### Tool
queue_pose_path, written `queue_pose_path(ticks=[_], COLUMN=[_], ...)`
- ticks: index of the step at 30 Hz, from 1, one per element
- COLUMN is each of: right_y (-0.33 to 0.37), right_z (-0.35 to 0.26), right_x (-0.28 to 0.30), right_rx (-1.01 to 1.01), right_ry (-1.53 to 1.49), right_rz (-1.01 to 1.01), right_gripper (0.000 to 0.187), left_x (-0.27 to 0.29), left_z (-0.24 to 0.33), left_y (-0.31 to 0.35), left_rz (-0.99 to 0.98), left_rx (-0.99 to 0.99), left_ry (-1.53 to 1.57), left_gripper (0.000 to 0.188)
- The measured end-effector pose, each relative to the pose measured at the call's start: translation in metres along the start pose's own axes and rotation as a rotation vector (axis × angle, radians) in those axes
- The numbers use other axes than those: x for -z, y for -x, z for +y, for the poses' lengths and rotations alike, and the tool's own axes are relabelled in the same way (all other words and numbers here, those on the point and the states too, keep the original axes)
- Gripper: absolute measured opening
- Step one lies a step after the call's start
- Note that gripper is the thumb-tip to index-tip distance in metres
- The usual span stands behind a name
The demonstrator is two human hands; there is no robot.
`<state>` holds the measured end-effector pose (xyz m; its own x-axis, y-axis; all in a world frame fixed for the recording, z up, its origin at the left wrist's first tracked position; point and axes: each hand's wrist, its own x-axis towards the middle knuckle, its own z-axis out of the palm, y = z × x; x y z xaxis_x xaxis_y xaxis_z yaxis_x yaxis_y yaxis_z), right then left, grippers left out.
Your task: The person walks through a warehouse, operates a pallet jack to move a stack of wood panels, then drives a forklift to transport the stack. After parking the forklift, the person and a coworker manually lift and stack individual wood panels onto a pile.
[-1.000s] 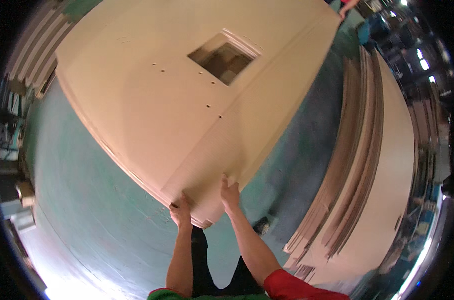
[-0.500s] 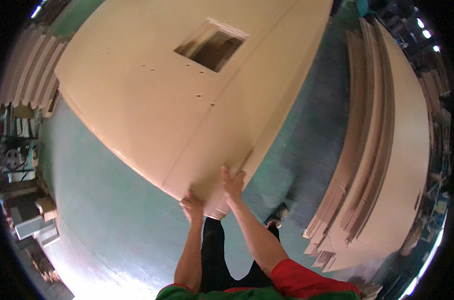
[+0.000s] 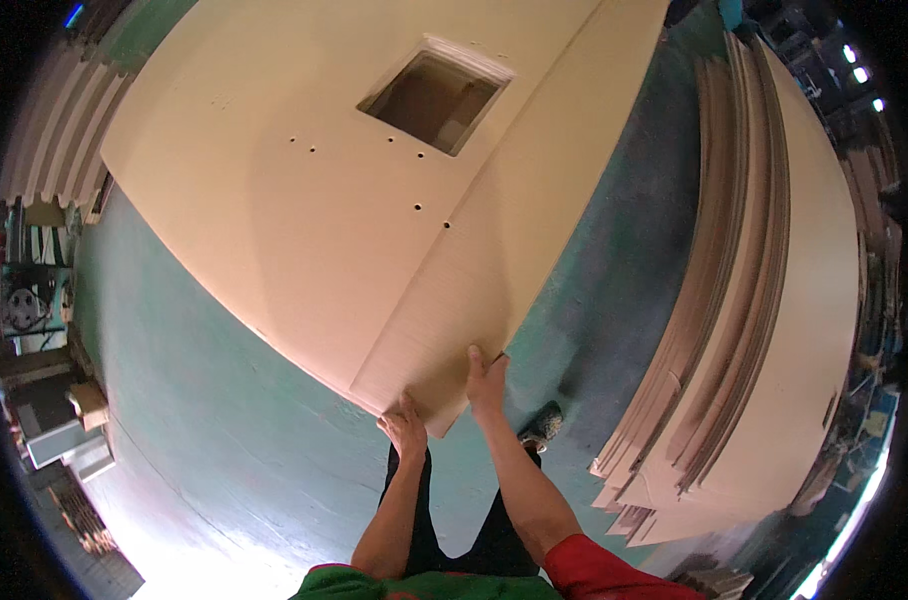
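A large tan cardboard sheet (image 3: 274,230) reaches from in front of my legs to the far edge of the view. It has a square cut-out (image 3: 439,100), several small round holes and a long crease running toward me. My left hand (image 3: 405,432) is closed on the sheet's near edge, thumb on top and fingers partly hidden. To its right, my right hand (image 3: 487,388) holds the near right edge, its thumb lying on the upper face and the other fingers mostly out of sight. A near corner of the sheet pokes out between my hands.
On the right lies a tall stack of cardboard sheets (image 3: 734,300) with uneven edges. More stacked cardboard (image 3: 69,135) stands at the far left. Below it are a black fan-like machine (image 3: 24,310) and boxes (image 3: 89,400). The floor (image 3: 204,400) is green.
Both hands have shifted to the right, the left one also slightly nearer to me. The sheet's near end moved right with them, and its near corner lies flatter between my hands.
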<state>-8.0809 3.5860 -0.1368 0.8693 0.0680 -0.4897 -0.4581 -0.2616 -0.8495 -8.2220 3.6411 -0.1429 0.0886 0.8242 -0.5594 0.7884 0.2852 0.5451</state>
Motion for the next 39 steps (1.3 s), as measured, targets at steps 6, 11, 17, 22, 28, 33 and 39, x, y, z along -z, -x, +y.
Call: queue_pose_path(ticks=[6,11,17,22,28,33,39], right_y=[0.002,0.007,-0.002,-0.005,-0.009,-0.014,-0.016], right_z=[0.006,0.002,0.028,0.038,0.036,0.038,0.012], right_x=[-0.004,-0.002,-0.020,-0.027,-0.020,-0.014,0.061], right_rx=[0.158,0.205,0.157,0.266,0.228,0.295,0.289], right_ry=[0.496,-0.115,-0.178,0.086,-0.143,-0.054,0.262], right_rz=[0.125,-0.022,-0.025,0.071,-0.039,-0.042,-0.264], right_gripper=[0.073,0.085,0.096,0.103,0.096,0.086,0.076], left_x=[-0.013,-0.010,-0.016,-0.013,-0.018,-0.036,-0.014], left_z=[-0.014,-0.011,0.003,0.007,0.006,-0.013,0.027], left_y=[-0.005,-0.005,-0.011,-0.016,-0.017,-0.020,-0.037], left_rz=[0.028,-0.002,0.095,0.051,-0.004,-0.018,0.363], left_rx=[0.099,0.144,0.203,0.203,0.186,0.259,-0.166], left_ry=[0.210,0.349,0.429,0.508,0.519,0.526,-0.150], left_gripper=[0.064,0.065,0.066,0.063,0.061,0.071,0.090])
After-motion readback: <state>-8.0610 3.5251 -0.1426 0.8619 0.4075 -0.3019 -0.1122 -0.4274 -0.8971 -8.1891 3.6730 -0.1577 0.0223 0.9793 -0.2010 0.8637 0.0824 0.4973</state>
